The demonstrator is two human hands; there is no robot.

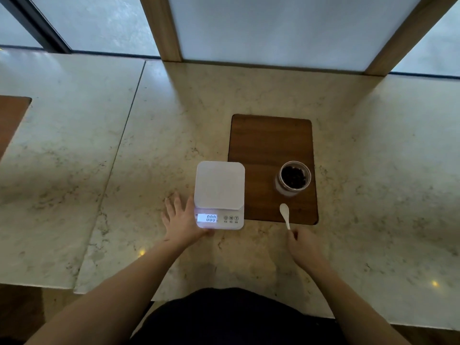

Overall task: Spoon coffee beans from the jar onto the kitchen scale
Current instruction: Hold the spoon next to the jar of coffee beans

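Observation:
A white kitchen scale (pixel 219 188) stands on the marble counter, its lit display reading 0.00 and its platform bare. My left hand (pixel 181 220) rests flat against the scale's left side, fingers spread, thumb at the front corner. An open glass jar (pixel 293 178) of dark coffee beans stands on a wooden board (pixel 268 140) to the right of the scale. A white spoon (pixel 285 215) lies with its bowl on the board's front edge. My right hand (pixel 302 245) pinches the end of the spoon's handle.
The marble counter (pixel 124 158) stretches left and right, with a seam at the left. Another wooden board's corner (pixel 11 120) shows at the far left. Wood-framed frosted panels (pixel 286 28) rise behind the counter.

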